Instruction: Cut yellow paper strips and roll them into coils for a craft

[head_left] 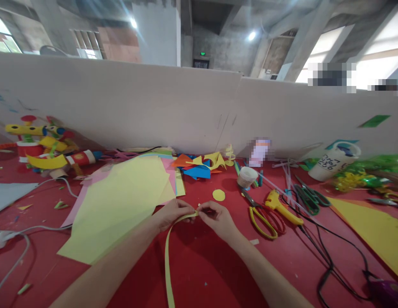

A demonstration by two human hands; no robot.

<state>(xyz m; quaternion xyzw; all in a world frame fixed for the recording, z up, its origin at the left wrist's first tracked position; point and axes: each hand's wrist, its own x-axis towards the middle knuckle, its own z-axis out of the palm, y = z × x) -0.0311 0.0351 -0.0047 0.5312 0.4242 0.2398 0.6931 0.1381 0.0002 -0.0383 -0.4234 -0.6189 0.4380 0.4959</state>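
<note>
Left hand (176, 214) pinches the yellow strip (167, 261) close to its upper end; the rest curves down toward the wearer, between the forearms. Right hand (220, 219): thumb and index at that same end, can't tell if they grip. Yellow disc (218, 195) just beyond the hands. Scissors (257, 205) and yellow glue gun (284, 209) right of right hand. Yellow paper (122, 201) left of left hand.

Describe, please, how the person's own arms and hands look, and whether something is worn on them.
The left hand and right hand are bare, without gloves. Both forearms are uncovered as far as the picture shows, with no sleeve in view. No watch or bracelet is visible. No ring can be made out, but some fingers are partly hidden.
</note>
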